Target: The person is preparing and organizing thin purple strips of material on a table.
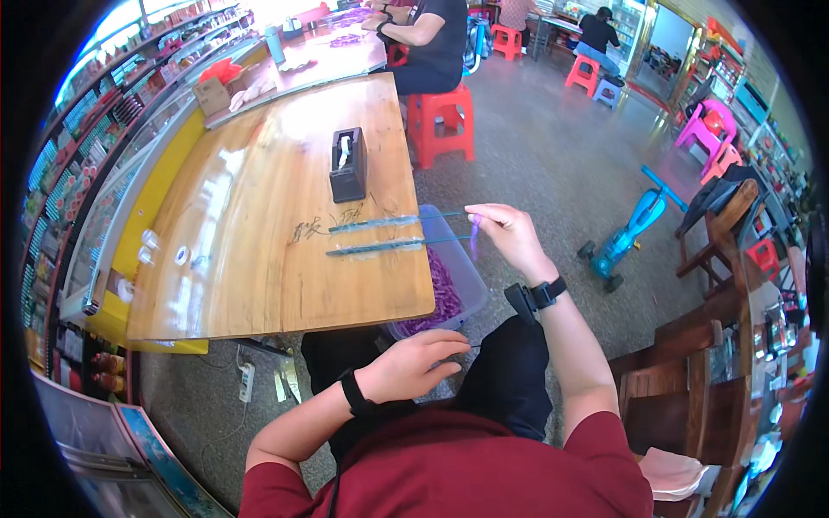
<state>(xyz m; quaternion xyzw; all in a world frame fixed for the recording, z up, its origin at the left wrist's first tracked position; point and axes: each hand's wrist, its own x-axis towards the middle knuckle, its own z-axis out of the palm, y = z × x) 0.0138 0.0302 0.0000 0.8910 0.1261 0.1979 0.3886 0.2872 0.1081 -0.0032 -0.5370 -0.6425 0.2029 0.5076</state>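
Two thin dark green rods (376, 248) lie taped to the wooden table (250, 259), their ends sticking out past its right edge. At those ends my right hand (505, 231) is closed in a pinch on a narrow purple strip (475, 235), which hangs down by the rods. My left hand (419, 363) hovers over my lap, its fingers loosely stretched and the thumb apart, with nothing visible in it. Below the rods, partly under the table, a clear plastic tub (473, 289) holds many small purple pieces (440, 293).
A black tape dispenser (348, 168) stands on the table, with a small white roll (181, 255) further left. Another person (423, 43) sits at the far end near a red stool (441, 125). A blue scooter (626, 233) and wooden chairs (691, 380) stand to the right.
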